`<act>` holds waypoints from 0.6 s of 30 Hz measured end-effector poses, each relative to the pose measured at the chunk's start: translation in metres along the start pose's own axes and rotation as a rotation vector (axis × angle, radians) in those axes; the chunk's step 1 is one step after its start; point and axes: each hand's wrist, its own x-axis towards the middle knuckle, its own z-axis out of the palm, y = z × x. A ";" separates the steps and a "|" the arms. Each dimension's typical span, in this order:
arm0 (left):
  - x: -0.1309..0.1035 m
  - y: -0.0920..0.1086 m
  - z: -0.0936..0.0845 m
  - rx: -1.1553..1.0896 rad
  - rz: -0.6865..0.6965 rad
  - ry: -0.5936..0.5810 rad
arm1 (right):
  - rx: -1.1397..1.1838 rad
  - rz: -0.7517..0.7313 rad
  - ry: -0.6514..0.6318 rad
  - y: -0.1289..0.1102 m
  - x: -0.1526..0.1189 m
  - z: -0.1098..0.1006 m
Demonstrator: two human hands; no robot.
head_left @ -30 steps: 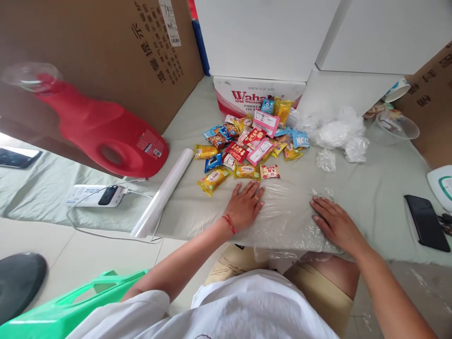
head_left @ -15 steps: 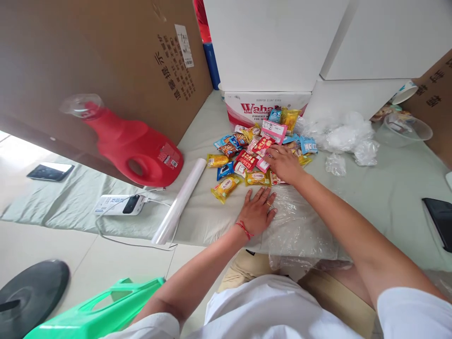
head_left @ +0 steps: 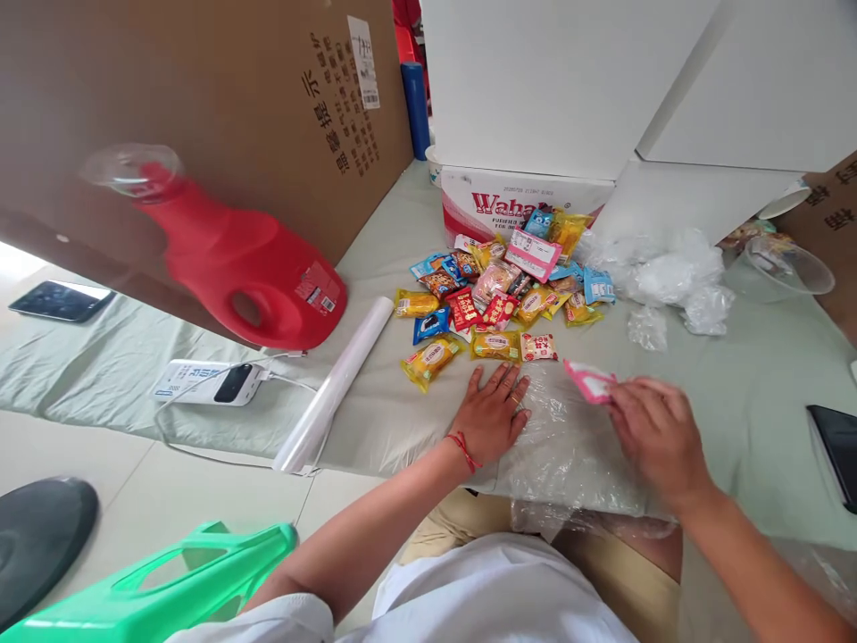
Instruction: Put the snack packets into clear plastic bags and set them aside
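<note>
Pinched in my right hand (head_left: 660,438) is a pink and white snack packet (head_left: 589,381), held above the table to the right of the pile. My left hand (head_left: 492,411) lies flat with fingers spread, just in front of the pile and at the edge of a clear plastic sheet (head_left: 562,446). The pile mixes yellow packets (head_left: 432,357), red packets (head_left: 463,308), blue packets (head_left: 430,325) and a pink-edged packet (head_left: 532,254) on top. A small cream and red packet (head_left: 539,347) lies at its front right.
A roll of clear film (head_left: 335,384), a red jug (head_left: 261,277) and a power bank (head_left: 207,381) are on the left. Behind the pile stands a white and red carton (head_left: 461,201). Crumpled plastic (head_left: 676,268), a clear bowl (head_left: 780,263) and a black phone (head_left: 834,451) are on the right.
My right hand has moved from the pile to the right and nearer me, carrying off the pink and white snack packet. My left hand stays flat in place. The view has shifted slightly.
</note>
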 end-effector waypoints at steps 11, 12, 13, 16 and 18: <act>0.001 0.000 -0.003 -0.013 -0.005 -0.007 | 0.202 0.027 -0.281 0.001 0.060 0.015; 0.002 0.000 -0.003 -0.013 -0.007 -0.011 | 0.152 0.093 -0.229 0.009 0.086 0.020; 0.002 0.000 -0.004 -0.013 -0.010 -0.015 | 0.101 0.174 -0.189 0.017 0.113 0.029; 0.003 -0.001 -0.006 -0.017 -0.017 -0.032 | 0.030 0.322 -0.215 0.032 0.185 0.065; 0.003 -0.001 -0.007 -0.024 -0.016 -0.040 | 0.024 0.391 -0.279 0.036 0.218 0.090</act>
